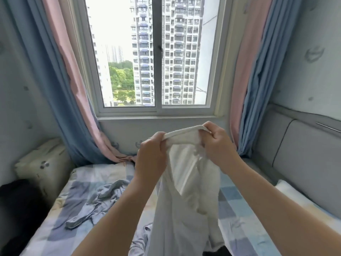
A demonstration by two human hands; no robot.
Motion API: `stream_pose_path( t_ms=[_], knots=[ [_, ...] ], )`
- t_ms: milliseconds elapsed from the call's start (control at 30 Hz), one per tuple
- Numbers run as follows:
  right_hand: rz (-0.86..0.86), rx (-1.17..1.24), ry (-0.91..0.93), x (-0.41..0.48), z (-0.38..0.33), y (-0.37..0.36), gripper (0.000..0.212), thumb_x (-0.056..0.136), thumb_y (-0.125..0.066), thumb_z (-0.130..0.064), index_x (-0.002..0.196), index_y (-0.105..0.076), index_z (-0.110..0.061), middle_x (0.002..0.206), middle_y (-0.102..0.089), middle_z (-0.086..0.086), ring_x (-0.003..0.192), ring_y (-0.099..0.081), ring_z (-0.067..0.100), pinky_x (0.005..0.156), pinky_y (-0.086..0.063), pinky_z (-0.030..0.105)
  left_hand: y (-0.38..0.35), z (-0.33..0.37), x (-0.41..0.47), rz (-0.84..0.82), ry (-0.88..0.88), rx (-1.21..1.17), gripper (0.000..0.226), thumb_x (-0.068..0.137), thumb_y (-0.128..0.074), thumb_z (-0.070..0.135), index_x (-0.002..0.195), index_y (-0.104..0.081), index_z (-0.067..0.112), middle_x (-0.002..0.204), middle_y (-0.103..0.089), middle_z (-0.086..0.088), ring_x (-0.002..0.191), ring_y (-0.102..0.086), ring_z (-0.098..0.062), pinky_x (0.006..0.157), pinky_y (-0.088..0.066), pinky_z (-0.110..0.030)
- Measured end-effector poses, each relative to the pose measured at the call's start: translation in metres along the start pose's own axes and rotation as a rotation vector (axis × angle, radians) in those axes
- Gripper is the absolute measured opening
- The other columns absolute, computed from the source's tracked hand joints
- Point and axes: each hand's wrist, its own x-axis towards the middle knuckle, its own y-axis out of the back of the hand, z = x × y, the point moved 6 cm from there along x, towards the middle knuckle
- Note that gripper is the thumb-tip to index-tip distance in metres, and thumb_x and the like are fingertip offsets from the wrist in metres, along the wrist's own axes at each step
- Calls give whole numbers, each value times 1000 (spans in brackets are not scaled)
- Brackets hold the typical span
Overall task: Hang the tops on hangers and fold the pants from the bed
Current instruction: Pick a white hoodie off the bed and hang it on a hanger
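holding a white garment [184, 200] up in the air, straight below the window [156, 52] and in front of its sill. left hand [151, 156] curled round the thick upper band of the cloth, below the window's left pane. right hand [219, 143] pinching the same band a little higher, below the right pane. both clamped on the fabric, close together but not touching, with the band pulled taut between them. rest of the garment hanging down from the fists, over the bed [239, 200] running out from under the window. cannot tell whether top or pants. something clear and glossy in the folds just below the right hand, too blurred to name. on the checked sheet, below and left of the window, a crumpled grey-blue garment [96, 198]. another greyish piece [142, 235] nearer, partly behind the hanging white cloth. pink-and-blue curtains [60, 80] on both sides of the window. padded grey headboard [304, 163] low and far right of the window. pale patterned box [42, 163] low to its left.
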Motion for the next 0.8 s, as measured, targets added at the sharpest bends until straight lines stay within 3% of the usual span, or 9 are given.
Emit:
stream_pose_path(
  t_ms=[67, 133, 233, 400, 533, 633, 700, 800],
  knots=[
    [-50, 35, -34, 2, -3, -4, 27, 101, -53, -17, 75, -52, -9, 54, -41, -8, 46, -40, 6, 44, -35, 18, 0, -7, 16, -48, 130, -138, 30, 100, -48, 12, 71, -50, 15, 59, -51, 4, 55, -44, -13, 58, -42, -36],
    [-113, 55, -47, 5, -8, -10, 27, 100, -60, -25, 76, -54, -13, 57, -39, -6, 47, -35, 6, 44, -29, 20, -1, -1, 29, -86, 192, -256, 33, 102, -47, 16, 70, -48, 10, 57, -46, 5, 55, -41, -12, 58, -41, -34],
    [-177, 38, -10, 10, -16, -13, 28, 88, -76, -28, 76, -55, -15, 56, -42, -7, 48, -36, 7, 45, -29, 19, 9, 23, 49, -47, 123, -301, 33, 104, -46, 18, 72, -51, 14, 62, -47, 7, 52, -40, -1, 52, -34, -17],
    [-231, -248, -5, 9, 11, -13, 25, 85, -75, -22, 75, -54, -14, 59, -46, -9, 50, -38, 5, 52, -33, 22, 42, 56, 80, 74, 12, -314, 26, 103, -40, 15, 83, -55, 9, 71, -51, 2, 53, -44, 3, 53, -36, -11],
    [-153, -451, -193, -3, 69, 2, 13, 86, -70, -21, 80, -59, -17, 69, -58, -3, 67, -53, 18, 66, -40, 37, 66, 55, 96, 163, 57, -384, 27, 101, -42, 19, 85, -60, 6, 67, -49, 3, 50, -39, -3, 45, -32, -12],
    [-129, -438, -317, -6, 89, 15, 11, 88, -69, -19, 88, -66, -8, 78, -66, 9, 79, -61, 29, 73, -46, 39, 56, 42, 97, 113, 87, -338, 27, 101, -43, 19, 87, -62, 7, 75, -54, -3, 61, -45, -9, 55, -38, -18],
    [-124, -382, -318, -4, 87, 20, 22, 91, -68, -18, 85, -63, 2, 69, -58, 9, 70, -53, 26, 66, -38, 37, 42, 21, 93, 81, 170, -314, 28, 101, -44, 20, 90, -64, 3, 77, -57, -8, 66, -49, -15, 61, -40, -29],
    [-122, -206, -310, -2, 74, 19, 25, 91, -68, -16, 77, -60, 3, 68, -48, 4, 68, -44, 16, 63, -32, 31, 17, -22, 79, 22, 334, -256, 27, 101, -44, 19, 86, -63, 8, 75, -62, -6, 65, -54, -17, 60, -41, -29]
  ],
)
